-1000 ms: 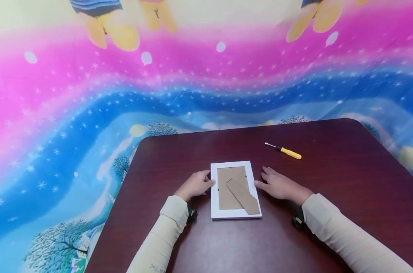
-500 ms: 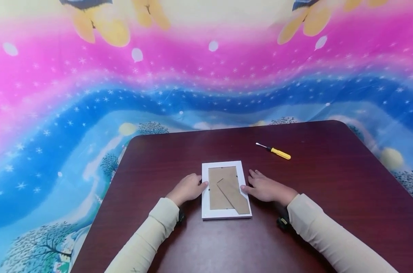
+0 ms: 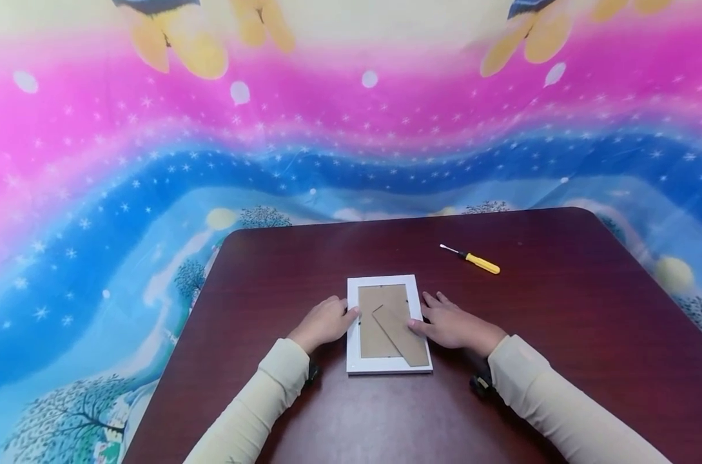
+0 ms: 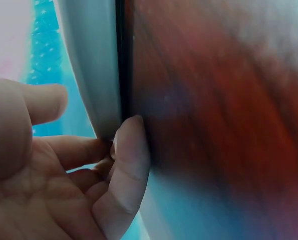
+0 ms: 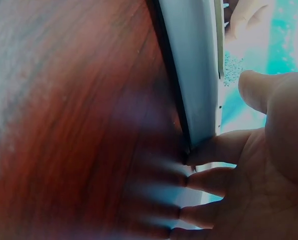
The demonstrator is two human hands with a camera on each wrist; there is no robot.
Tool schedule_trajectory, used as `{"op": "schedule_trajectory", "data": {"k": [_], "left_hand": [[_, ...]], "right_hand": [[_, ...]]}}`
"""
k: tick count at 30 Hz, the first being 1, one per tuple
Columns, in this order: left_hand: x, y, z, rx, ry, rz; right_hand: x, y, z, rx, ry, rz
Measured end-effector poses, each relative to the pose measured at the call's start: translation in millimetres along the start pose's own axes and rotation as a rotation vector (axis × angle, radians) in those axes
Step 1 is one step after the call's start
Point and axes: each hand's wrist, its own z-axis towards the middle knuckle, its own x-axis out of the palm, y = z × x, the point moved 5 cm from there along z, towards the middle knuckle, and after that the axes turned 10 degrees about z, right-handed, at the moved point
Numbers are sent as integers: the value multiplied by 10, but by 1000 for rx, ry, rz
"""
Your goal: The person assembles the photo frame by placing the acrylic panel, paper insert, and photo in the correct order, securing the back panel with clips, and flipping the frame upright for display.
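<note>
A white picture frame [image 3: 353, 351] lies back up on the table, its brown backing board [image 3: 376, 335] and slanted stand leg [image 3: 405, 345] showing. My left hand [image 3: 323, 322] is at the frame's left side. In the left wrist view its fingers curl against the lower edge of the frame [image 4: 96, 60], with the thumb [image 4: 48, 102] just over the face. On the other side, my right hand [image 3: 452, 323] touches the right edge with fairly straight, spread fingers. Its thumb [image 5: 256, 90] reaches over the face near the stand leg, a small gap showing between.
A screwdriver [image 3: 483, 263] with a yellow handle lies beyond the right hand. The dark red-brown table [image 3: 304, 251] has rounded far corners. Behind it hangs a pink and blue printed cloth [image 3: 351, 135].
Both hands have moved inward to the frame, and the thumbs now reach further over its face, the right one most. The frame and screwdriver shift only slightly with the head view.
</note>
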Motion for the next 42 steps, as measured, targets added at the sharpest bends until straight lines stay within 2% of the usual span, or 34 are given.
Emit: {"op": "schedule_trajectory", "data": {"k": [14, 20, 24, 28, 33, 37, 42], "left_hand": [[6, -27, -2, -17, -22, -128], [0, -16, -39, -50, -45, -215], [9, -9, -82, -88, -34, -281], [-36, -35, -98, -110, -41, -331], [-169, -61, -112, -85, -98, -362], [-215, -37, -164, -88, -119, -390], [-193, -6, -247, -88, -129, -435]], "right_hand": [[26, -23, -48, 10, -75, 36], [55, -43, -49, 30, -95, 121], [92, -54, -58, 47, -106, 154], [55, -45, -78, -2, -157, 178], [-26, -6, -88, -86, -230, 208], [-15, 13, -101, -71, -223, 273], [50, 28, -123, -56, -232, 389]]}}
